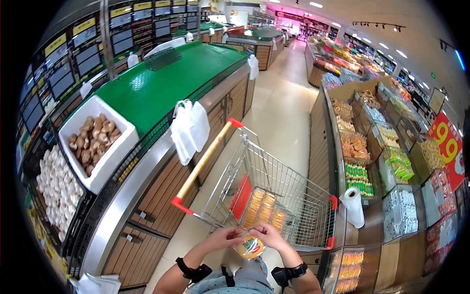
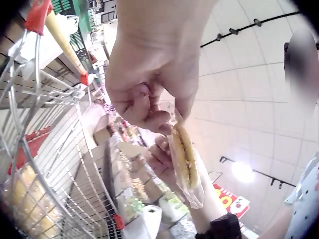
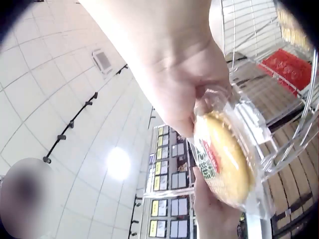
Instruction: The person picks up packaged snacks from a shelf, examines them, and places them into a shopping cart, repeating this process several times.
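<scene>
A round yellow cake in a clear wrapper (image 1: pixel 249 247) hangs below both hands in the head view, close to the person's body. My left hand (image 1: pixel 226 238) pinches the wrapper's top edge from the left, and my right hand (image 1: pixel 267 235) pinches it from the right, the fingertips nearly meeting. Seen edge-on in the left wrist view, the wrapped cake (image 2: pixel 184 157) hangs under the left fingers. Green and red print shows on the wrapped cake (image 3: pixel 224 159) in the right wrist view.
A metal shopping cart (image 1: pixel 293 196) with packs of wrapped orange-yellow items (image 1: pixel 264 206) stands just ahead. At left are a green-topped counter (image 1: pixel 176 73) and a white box of mushrooms (image 1: pixel 129 130). Snack bins (image 1: pixel 355 147) and a plastic-bag roll (image 1: pixel 353 208) line the right.
</scene>
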Demonstrator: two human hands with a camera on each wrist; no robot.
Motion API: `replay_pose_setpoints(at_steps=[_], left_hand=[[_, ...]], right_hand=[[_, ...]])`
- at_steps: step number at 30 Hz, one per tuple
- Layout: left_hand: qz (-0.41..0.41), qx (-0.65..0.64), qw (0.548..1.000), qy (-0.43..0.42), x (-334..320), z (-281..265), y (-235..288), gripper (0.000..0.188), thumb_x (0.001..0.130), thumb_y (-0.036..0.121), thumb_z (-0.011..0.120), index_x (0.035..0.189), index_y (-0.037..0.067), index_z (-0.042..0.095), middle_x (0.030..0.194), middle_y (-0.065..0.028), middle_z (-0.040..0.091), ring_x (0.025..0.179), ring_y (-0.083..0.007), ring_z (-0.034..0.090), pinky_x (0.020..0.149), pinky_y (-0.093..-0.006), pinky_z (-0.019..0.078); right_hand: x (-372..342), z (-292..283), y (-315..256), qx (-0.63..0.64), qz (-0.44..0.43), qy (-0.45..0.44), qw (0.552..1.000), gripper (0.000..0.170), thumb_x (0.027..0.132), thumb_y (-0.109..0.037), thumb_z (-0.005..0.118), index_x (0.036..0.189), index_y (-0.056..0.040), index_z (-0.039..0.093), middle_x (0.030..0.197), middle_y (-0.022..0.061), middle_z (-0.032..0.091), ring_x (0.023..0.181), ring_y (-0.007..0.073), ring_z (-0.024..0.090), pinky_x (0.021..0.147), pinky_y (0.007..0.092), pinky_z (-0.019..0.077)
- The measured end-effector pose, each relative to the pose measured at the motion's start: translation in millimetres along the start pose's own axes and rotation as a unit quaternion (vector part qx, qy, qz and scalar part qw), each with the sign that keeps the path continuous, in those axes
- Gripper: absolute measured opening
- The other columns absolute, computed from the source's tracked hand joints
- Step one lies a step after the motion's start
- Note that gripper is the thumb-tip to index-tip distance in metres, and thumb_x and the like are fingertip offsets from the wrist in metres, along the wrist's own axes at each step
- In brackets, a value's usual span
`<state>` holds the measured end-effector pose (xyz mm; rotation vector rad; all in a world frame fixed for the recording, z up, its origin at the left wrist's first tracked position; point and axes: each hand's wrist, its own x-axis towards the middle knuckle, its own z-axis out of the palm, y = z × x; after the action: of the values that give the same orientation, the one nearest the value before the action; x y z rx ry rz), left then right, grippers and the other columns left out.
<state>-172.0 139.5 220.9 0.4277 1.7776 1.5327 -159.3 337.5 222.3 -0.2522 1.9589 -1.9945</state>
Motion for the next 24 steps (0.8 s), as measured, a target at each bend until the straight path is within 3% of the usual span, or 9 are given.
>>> replay_pose_setpoints(at_steps=[1, 4, 5, 8, 9, 13, 19, 24], left_hand=[[0.021, -0.03, 0.999, 0.016, -12.5, 0.9, 9.6, 0.019, 0.077, 0.019, 0.051, 0.085, 0.004, 0.044, 0.062, 0.0015, 0.047, 0.05, -0.0038, 0.043, 0.042, -0.018, 0.0347], [0.108, -0.095, 0.986, 0.089, -43.7, 2.8, 25.8, 0.013, 0.079, 0.016, 0.048, 0.079, 0.006, 0.041, 0.057, 0.0008, 0.044, 0.046, -0.0052, 0.043, 0.039, -0.0182, 0.0338], [0.103, -0.11, 0.98, 0.127, -55.1, 4.2, 31.6, 0.01, 0.08, 0.014, 0.046, 0.077, 0.008, 0.039, 0.057, 0.0009, 0.044, 0.045, -0.0053, 0.043, 0.039, -0.0175, 0.0335], [0.152, -0.147, 0.963, 0.17, -76.1, 4.3, 34.1, 0.012, 0.08, 0.013, 0.045, 0.074, 0.008, 0.036, 0.058, 0.0008, 0.046, 0.046, -0.0054, 0.045, 0.04, -0.0173, 0.034], [0.156, -0.153, 0.962, 0.165, -79.6, 5.1, 34.1, 0.012, 0.08, 0.013, 0.044, 0.073, 0.008, 0.035, 0.058, 0.0008, 0.046, 0.046, -0.0054, 0.045, 0.04, -0.0172, 0.0342], [0.174, -0.173, 0.956, 0.16, -92.7, 12.2, 37.7, 0.013, 0.08, 0.011, 0.044, 0.073, 0.009, 0.034, 0.057, 0.0009, 0.046, 0.048, -0.0056, 0.047, 0.04, -0.0169, 0.0346], [0.212, -0.173, 0.952, 0.136, -105.1, 15.6, 49.6, 0.01, 0.08, 0.009, 0.044, 0.075, 0.009, 0.036, 0.058, 0.0006, 0.047, 0.049, -0.0055, 0.048, 0.041, -0.0167, 0.0348], [0.241, -0.173, 0.947, 0.121, -105.5, 16.1, 48.2, 0.009, 0.08, 0.01, 0.043, 0.075, 0.008, 0.036, 0.06, 0.0016, 0.046, 0.049, -0.0036, 0.044, 0.042, -0.0159, 0.032]], right_hand=[[-1.9, 9.4, -7.3, -0.009, -0.013, -0.01, 1.0, 0.016, 0.08, -0.015, 0.047, 0.087, -0.0014, 0.047, 0.073, -0.0014, 0.048, 0.068, 0.0048, 0.045, 0.058, 0.0178, 0.037], [-17.6, 28.4, -43.4, 0.058, -0.016, 0.023, 0.998, 0.023, 0.083, -0.024, 0.04, 0.089, -0.0017, 0.046, 0.074, -0.0018, 0.048, 0.067, 0.0063, 0.045, 0.058, 0.0166, 0.0363], [-22.3, 31.5, -39.0, 0.077, -0.021, 0.033, 0.996, 0.029, 0.084, -0.029, 0.035, 0.089, -0.0027, 0.045, 0.068, -0.0009, 0.047, 0.062, 0.0082, 0.045, 0.054, 0.0163, 0.0357], [-40.9, 41.5, -33.5, 0.242, -0.005, -0.096, 0.965, 0.026, 0.083, -0.028, 0.038, 0.084, -0.0036, 0.045, 0.062, -0.0001, 0.045, 0.055, 0.0082, 0.044, 0.05, 0.017, 0.0345], [-48.9, 48.5, -35.0, 0.13, 0.037, -0.026, 0.99, 0.024, 0.083, -0.028, 0.038, 0.08, -0.0045, 0.044, 0.057, 0.0006, 0.044, 0.051, 0.0079, 0.043, 0.047, 0.0185, 0.0339], [-55.9, 65.2, -43.3, 0.138, -0.022, 0.041, 0.989, 0.023, 0.083, -0.027, 0.038, 0.079, -0.0045, 0.045, 0.059, -0.0013, 0.043, 0.053, 0.0062, 0.042, 0.048, 0.018, 0.0336], [-65.3, 71.1, -59.0, 0.048, -0.058, 0.067, 0.995, 0.027, 0.084, -0.028, 0.038, 0.076, -0.0035, 0.046, 0.061, -0.0021, 0.042, 0.055, 0.0047, 0.038, 0.049, 0.0179, 0.032], [-75.3, 89.0, -86.1, -0.133, -0.129, 0.193, 0.964, 0.026, 0.083, -0.02, 0.041, 0.065, -0.0012, 0.045, 0.054, -0.0026, 0.04, 0.05, 0.004, 0.034, 0.044, 0.0195, 0.0289]])
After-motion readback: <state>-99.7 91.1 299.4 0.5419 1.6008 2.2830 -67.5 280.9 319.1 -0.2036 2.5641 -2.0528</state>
